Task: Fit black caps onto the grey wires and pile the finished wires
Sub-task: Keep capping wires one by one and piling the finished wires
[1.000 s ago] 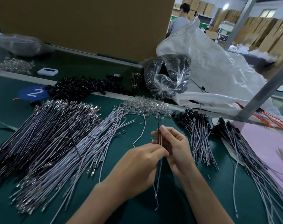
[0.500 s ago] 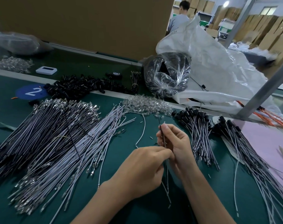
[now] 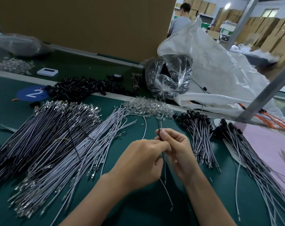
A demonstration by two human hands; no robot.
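Green matting (image 3: 138,212) covers the workbench, with stacked cardboard boxes (image 3: 259,31) of a warehouse at the back. Nearest, both hands meet over the mat's middle: the left hand (image 3: 138,162) pinches the thin wires (image 3: 159,126) from the left, and the right hand (image 3: 177,149) has its fingers closed round the same few strands, whose upper ends stand above the fingers while the loose tails hang down toward the near edge. Whether a cap is on these strands cannot be told. Left of the hands spreads a broad heap of uncapped grey wires (image 3: 45,144) with metal tips. Right of the hands lie two piles of finished wires (image 3: 202,137) with black caps at their far ends, the rightmost partly over a pink sheet (image 3: 272,144). Farther off sit a small mound of clear parts (image 3: 146,106), a heap of loose black caps (image 3: 83,87), a blue disc marked 2 (image 3: 32,93), and a clear bag of black parts (image 3: 169,77) against a white sack (image 3: 220,70).
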